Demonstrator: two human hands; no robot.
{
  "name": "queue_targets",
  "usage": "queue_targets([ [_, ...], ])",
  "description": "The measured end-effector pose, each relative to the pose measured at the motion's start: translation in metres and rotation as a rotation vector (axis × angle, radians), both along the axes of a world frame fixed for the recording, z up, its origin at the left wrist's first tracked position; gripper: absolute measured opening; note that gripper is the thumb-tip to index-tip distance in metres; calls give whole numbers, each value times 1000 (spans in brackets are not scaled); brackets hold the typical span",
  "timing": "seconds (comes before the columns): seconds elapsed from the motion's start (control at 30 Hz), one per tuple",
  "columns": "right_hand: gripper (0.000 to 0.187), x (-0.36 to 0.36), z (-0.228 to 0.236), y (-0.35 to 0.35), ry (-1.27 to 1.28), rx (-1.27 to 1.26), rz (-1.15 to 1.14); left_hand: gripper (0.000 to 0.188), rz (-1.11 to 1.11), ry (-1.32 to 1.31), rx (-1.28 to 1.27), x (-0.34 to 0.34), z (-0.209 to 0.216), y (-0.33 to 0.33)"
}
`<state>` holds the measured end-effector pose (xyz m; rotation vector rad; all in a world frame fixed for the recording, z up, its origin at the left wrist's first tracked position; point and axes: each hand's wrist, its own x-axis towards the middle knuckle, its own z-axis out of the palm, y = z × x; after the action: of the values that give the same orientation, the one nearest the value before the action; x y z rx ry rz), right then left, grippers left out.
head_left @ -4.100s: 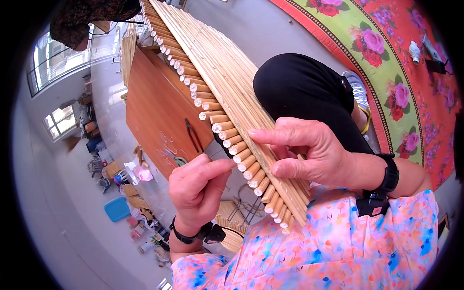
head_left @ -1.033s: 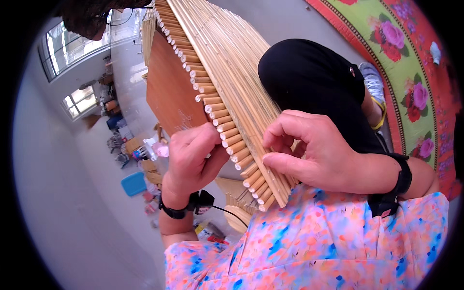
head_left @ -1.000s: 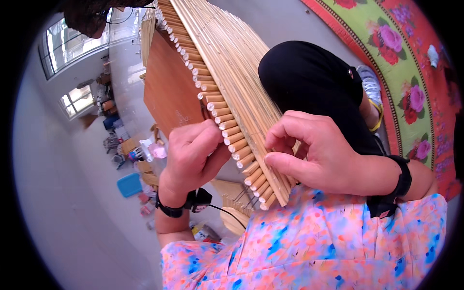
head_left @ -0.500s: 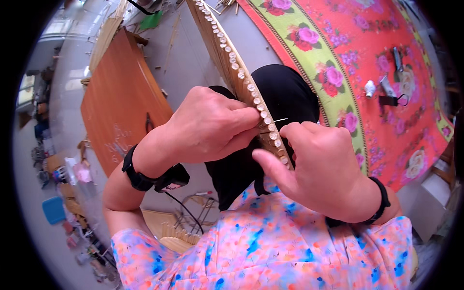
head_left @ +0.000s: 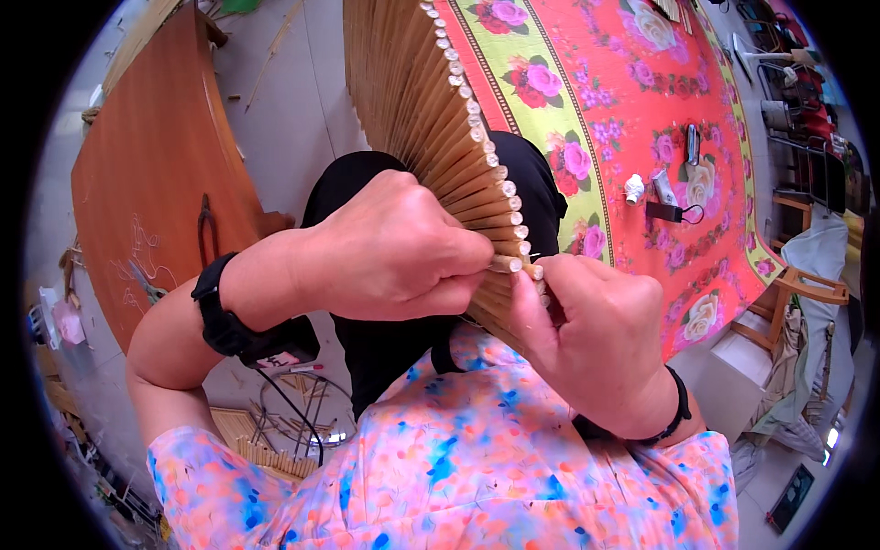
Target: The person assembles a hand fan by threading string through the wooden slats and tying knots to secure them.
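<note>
A panel of brown reed-like sticks (head_left: 417, 110), set side by side with pale round cut ends along one edge, stands over my lap. My left hand (head_left: 394, 252) is closed in a pinch on one stick near its end. Across that edge, my right hand (head_left: 591, 316) is also closed, thumb and forefinger pressed at the neighbouring stick ends. A short, thin bright needle-like piece (head_left: 535, 258) shows beside the right forefinger. Whether the right fingers grip it or a stick end is hidden.
To the left stands a brown wooden board (head_left: 151, 156) with pliers (head_left: 209, 225) and loose white thread (head_left: 147, 246) on it. A red flowered cloth (head_left: 632, 165) spreads on the right, holding a small white object (head_left: 634, 189) and a black clip (head_left: 666, 213). Cut sticks (head_left: 275, 456) lie lower left.
The panel has turned from nearly edge-on, so its broad side of sticks now shows. Both hands have come closer together at the edge, and the whole view has shifted.
</note>
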<state>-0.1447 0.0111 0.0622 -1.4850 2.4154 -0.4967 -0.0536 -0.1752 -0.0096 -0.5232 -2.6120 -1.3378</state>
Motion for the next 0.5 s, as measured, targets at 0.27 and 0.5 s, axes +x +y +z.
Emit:
queue_targets([
  [0.27,35,-4,-3,-5,56,-15,1,26,97,81,8,-2,-1,8],
  [0.5,35,0,2,-11,83,-1,57,26,43,28,162,5,-7,4],
])
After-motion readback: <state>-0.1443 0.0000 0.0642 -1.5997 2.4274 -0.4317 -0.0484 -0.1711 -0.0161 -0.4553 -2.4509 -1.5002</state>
